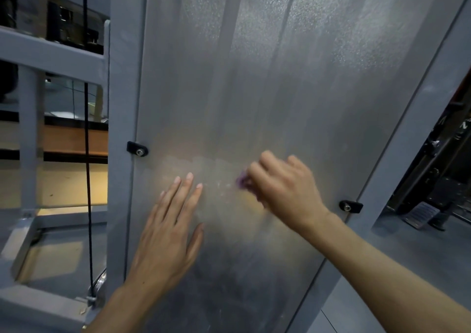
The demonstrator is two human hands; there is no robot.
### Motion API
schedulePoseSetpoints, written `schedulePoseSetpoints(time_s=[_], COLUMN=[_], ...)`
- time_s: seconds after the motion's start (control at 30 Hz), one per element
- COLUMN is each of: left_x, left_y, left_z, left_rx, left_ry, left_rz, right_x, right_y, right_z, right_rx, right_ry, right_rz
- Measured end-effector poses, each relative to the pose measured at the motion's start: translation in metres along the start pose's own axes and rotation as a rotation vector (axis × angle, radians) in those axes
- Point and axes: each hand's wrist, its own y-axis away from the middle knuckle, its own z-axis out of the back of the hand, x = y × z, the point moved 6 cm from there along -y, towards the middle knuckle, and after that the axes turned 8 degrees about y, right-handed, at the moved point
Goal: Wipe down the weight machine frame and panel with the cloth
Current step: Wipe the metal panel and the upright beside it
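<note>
Two hands are up on the frosted grey panel (254,77) of the weight machine here. The left hand (168,230) lies flat against it, fingers straight and spread, holding nothing. The right hand (283,190) is curled tight, its grip bunched round a small purple cloth (240,180) that only just peeks out past the knuckles, pressed to the panel a bit right of the left fingertips. The grey frame (122,103) post runs down the panel's left edge, a black cable (88,179) hanging beside it.
</note>
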Motion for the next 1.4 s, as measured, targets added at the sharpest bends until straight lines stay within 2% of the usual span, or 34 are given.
schedulePoseSetpoints(time_s=[0.07,0.13,0.27,0.33,0.4,0.5,0.53,0.67,0.73,0.8,0.97,1.1,1.2,1.4], left_x=[0.002,0.004,0.003,0.002,0.002,0.005,0.005,0.006,0.007,0.008,0.013,0.014,0.014,0.020], left_y=[0.001,0.000,0.000,-0.002,-0.002,-0.001,0.000,0.000,0.000,0.000,0.000,0.000,0.000,0.001], left_z=[0.000,-0.001,-0.003,-0.001,0.001,0.004,0.004,0.002,0.001,0.002,0.003,0.003,0.005,0.008], left_rx=[-0.002,0.001,-0.005,-0.010,-0.021,-0.037,-0.041,-0.041,-0.038,-0.050,-0.086,-0.094,-0.099,-0.127], left_ry=[0.009,0.020,0.015,0.017,0.017,0.020,0.024,0.035,0.031,0.034,0.052,0.062,0.070,0.079], left_rz=[0.016,0.034,0.036,0.031,0.035,0.058,0.065,0.062,0.065,0.065,0.084,0.082,0.076,0.096], right_x=[-0.017,-0.011,0.039,0.035,0.015,-0.007,-0.004,0.033,0.033,0.020,-0.011,0.037,0.040,-0.009], right_y=[-0.014,-0.011,0.027,0.024,0.005,-0.011,-0.010,0.009,0.006,-0.010,-0.034,-0.003,-0.002,-0.049], right_z=[0.009,0.005,-0.020,-0.020,-0.010,0.004,0.003,-0.019,-0.018,-0.010,0.001,-0.019,-0.022,-0.002], right_rx=[-0.082,-0.085,0.057,0.052,0.007,-0.104,-0.109,0.017,0.021,-0.017,-0.115,-0.031,-0.018,-0.159], right_ry=[0.046,0.026,-0.053,-0.042,-0.039,0.000,-0.001,-0.043,-0.028,-0.004,0.027,-0.042,-0.017,0.011], right_rz=[-0.165,-0.196,0.073,0.102,0.009,-0.245,-0.262,-0.042,0.037,0.040,-0.206,0.002,0.099,-0.207])
